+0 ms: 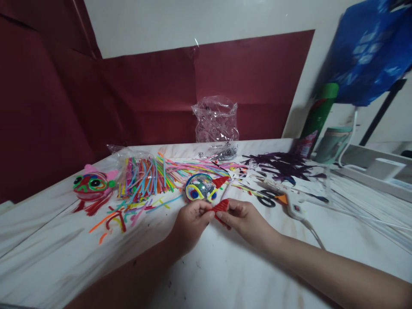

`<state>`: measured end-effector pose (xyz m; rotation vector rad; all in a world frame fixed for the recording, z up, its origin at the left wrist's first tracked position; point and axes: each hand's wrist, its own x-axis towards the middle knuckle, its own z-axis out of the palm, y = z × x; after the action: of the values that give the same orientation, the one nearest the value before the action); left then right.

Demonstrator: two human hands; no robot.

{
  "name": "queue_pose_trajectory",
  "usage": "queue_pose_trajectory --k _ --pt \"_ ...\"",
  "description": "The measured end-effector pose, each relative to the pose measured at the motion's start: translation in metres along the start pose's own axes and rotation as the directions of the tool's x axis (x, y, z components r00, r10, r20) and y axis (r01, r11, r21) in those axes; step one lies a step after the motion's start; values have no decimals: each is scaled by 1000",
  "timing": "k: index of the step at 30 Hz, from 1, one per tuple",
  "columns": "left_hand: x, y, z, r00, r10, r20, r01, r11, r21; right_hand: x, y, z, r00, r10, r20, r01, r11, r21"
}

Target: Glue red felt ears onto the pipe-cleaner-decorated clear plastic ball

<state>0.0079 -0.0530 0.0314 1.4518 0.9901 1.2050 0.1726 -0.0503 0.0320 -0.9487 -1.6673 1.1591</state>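
Note:
My left hand (190,221) and my right hand (245,219) meet over the white table (225,274), both pinched on a small red pipe-cleaner piece (221,207) held between the fingertips. Just beyond the hands lies a clear ball (200,187) wrapped in blue, yellow and white pipe cleaners, with a red cone (220,181) at its right side. A finished pink and red pipe-cleaner figure (92,186) with green-ringed eyes sits at the left.
A heap of many-coloured pipe cleaners (151,176) lies partly in a plastic bag. Scissors (268,198) and a white glue gun (294,207) rest to the right, dark purple scraps (280,165) behind them. A crumpled clear bag (217,122) stands at the back.

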Motion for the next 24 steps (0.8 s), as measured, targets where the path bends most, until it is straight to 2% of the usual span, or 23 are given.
queue_pose_trajectory --k 3,7,11,14,21,24 --pt "-1 0 1 998 50 -30 -47 995 90 -1 4 1 1000 -12 6 13 997 -71" --pt "-1 2 0 998 61 -29 -56 987 153 -3 4 2 999 -37 -21 33 983 -180" --pt "-3 6 1 1000 -17 8 17 999 45 -5 0 3 996 -89 3 88 976 -197" --pt "-4 6 3 999 -42 23 43 998 -48 -5 -2 4 996 -82 27 85 985 -151" --pt "0 -5 3 999 -34 28 38 989 -142 -4 -4 4 996 31 87 -35 998 43" --pt "4 -9 2 999 -53 -9 50 975 -217 0 -7 2 996 73 50 -79 988 135"
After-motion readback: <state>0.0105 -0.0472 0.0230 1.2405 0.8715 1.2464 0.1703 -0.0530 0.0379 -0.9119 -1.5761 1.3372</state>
